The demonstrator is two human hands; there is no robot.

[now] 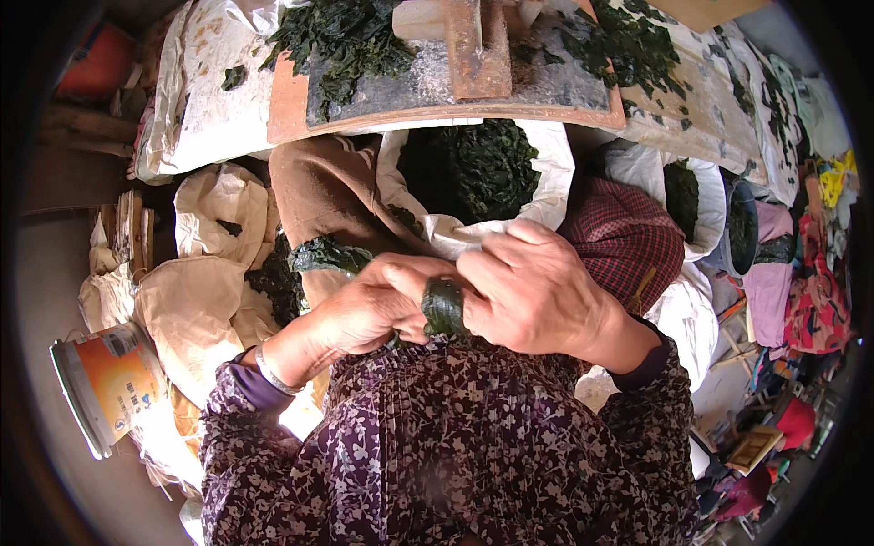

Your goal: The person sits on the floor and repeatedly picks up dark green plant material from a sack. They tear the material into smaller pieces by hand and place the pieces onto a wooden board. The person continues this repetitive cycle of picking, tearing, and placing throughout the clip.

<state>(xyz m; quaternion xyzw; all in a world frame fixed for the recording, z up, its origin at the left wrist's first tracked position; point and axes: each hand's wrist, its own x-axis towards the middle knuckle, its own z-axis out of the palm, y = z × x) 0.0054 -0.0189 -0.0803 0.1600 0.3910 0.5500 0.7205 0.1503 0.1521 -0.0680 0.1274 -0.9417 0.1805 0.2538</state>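
Observation:
A strip of dark green seaweed (444,307) is stretched between my two hands, close in front of my body. My left hand (382,300) grips one part of it, and a loose length of seaweed (331,256) trails out past that hand toward my knee. The fingers of my right hand (536,290) are curled on the strip's other side; their tips are hidden. Just beyond the hands, between my knees, stands a white sack (556,177) with its rim rolled down. Wet-looking seaweed (471,170) fills it.
A low table (218,123) carries a board (293,102), an upright wooden piece (478,54) and seaweed heaps (341,41). Another white sack (710,198) and a bucket (743,228) stand right. At left are a pale sack (198,293) and an orange-white pail (113,389).

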